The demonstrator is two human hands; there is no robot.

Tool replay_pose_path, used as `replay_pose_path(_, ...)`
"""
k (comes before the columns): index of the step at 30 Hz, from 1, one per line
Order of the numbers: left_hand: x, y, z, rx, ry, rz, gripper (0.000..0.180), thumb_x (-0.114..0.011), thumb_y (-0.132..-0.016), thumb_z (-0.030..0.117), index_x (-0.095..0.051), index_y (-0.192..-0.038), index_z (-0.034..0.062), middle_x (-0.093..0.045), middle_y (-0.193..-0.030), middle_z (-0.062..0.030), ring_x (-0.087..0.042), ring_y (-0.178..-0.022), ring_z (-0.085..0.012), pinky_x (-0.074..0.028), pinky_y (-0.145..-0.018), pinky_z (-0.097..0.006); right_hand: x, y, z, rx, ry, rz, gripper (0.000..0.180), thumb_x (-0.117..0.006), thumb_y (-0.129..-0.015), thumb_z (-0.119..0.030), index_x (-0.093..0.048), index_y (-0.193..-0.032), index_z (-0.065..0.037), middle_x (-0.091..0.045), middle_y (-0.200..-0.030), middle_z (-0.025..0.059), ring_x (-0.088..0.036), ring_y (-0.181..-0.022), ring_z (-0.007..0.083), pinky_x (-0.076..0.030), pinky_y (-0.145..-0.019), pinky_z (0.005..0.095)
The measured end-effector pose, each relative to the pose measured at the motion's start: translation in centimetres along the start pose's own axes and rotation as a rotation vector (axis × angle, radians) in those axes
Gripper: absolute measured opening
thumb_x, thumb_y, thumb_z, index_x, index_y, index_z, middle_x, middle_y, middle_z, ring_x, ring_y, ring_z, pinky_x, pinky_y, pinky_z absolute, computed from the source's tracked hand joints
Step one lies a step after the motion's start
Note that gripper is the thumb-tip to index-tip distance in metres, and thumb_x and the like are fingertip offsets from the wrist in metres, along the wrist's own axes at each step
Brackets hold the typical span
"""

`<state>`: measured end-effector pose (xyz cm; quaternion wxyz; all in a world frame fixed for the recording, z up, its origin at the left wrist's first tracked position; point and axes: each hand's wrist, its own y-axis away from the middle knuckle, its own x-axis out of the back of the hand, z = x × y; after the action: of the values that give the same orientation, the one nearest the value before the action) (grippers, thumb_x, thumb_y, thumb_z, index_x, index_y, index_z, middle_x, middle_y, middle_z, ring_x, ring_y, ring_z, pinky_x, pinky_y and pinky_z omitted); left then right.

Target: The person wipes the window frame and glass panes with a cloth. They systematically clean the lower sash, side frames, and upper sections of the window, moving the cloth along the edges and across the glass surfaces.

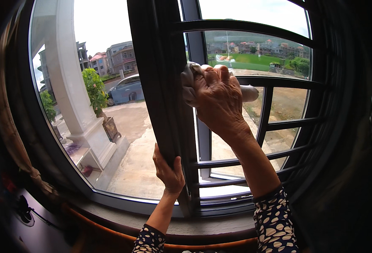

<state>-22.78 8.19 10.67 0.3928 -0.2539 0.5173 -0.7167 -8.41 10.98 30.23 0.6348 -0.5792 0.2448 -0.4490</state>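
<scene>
Before me, dark window upright (161, 92), long axis near-vertical, top leaning left | right hand (219, 95) high beside its right edge, fingers curled tight | left hand (169, 173) well below, fingers extended against it | grey cloth (188, 86) I see bunched in right grip, left of knuckles, toward upright.

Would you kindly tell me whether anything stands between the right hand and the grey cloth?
Nothing visible does: the right hand grips the grey cloth directly, with the dark window frame partly behind it.
</scene>
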Motion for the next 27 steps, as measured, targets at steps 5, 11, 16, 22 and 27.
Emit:
replay_pose_path(5, 0.9, -0.4, 0.5, 0.042, 0.012, -0.028, 0.063, -0.054, -0.096, 0.031, -0.029, -0.142, -0.0045, -0.047, -0.130, -0.0270, -0.051, -0.116, -0.0432, -0.045, -0.095, -0.043, 1.7, 0.7, 2.9, -0.046, 0.087, -0.038, 0.037, -0.066, -0.078, -0.017, -0.062, -0.109, 0.003, -0.059, -0.105, 0.0148, -0.052, -0.101, 0.0292, -0.043, -0.075, 0.0443)
replay_pose_path(11, 0.0, -2.2, 1.9, -0.160, -0.206, 0.058, 0.064, -0.060, -0.093, 0.023, -0.030, -0.143, -0.0027, -0.026, -0.142, -0.0274, -0.035, -0.130, -0.0443, -0.038, -0.102, -0.047, 3.2, 2.2, 7.9, -0.133, 0.119, 0.083, 0.046, -0.073, -0.073, -0.014, -0.060, -0.114, 0.003, -0.056, -0.111, 0.0138, -0.050, -0.103, 0.0299, -0.048, -0.082, 0.0419)
replay_pose_path(16, -1.6, -6.2, 4.9, -0.179, -0.334, 0.027, 0.060, -0.060, -0.091, 0.014, -0.033, -0.143, 0.0003, -0.020, -0.144, -0.0302, -0.023, -0.137, -0.0452, -0.025, -0.111, -0.050, 1.6, -3.6, 4.9, -0.028, 0.075, 0.399, 0.050, -0.079, -0.069, -0.012, -0.062, -0.116, -0.005, -0.055, -0.109, 0.0079, -0.050, -0.100, 0.0240, -0.053, -0.076, 0.0325)
replay_pose_path(22, -2.5, -5.7, 4.6, -0.204, -0.470, 0.067, 0.049, -0.059, -0.089, 0.004, -0.044, -0.136, 0.0008, -0.023, -0.144, -0.0322, -0.027, -0.136, -0.0464, -0.027, -0.110, -0.052, -1.8, -10.2, 1.6, 0.140, 0.101, 0.471, 0.042, -0.069, -0.073, -0.017, -0.060, -0.113, -0.013, -0.049, -0.109, 0.0046, -0.049, -0.096, 0.0229, -0.047, -0.074, 0.0359)
replay_pose_path(27, -2.0, -5.8, 4.4, -0.182, -0.457, 0.085, 0.042, -0.061, -0.091, 0.008, -0.052, -0.131, 0.0039, -0.025, -0.143, -0.0310, -0.032, -0.131, -0.0454, -0.032, -0.106, -0.051, -1.1, -11.1, 1.8, 0.041, 0.205, 0.482, 0.028, -0.066, -0.078, -0.023, -0.058, -0.103, -0.014, -0.049, -0.090, 0.0055, -0.049, -0.086, 0.0213, -0.042, -0.064, 0.0381)
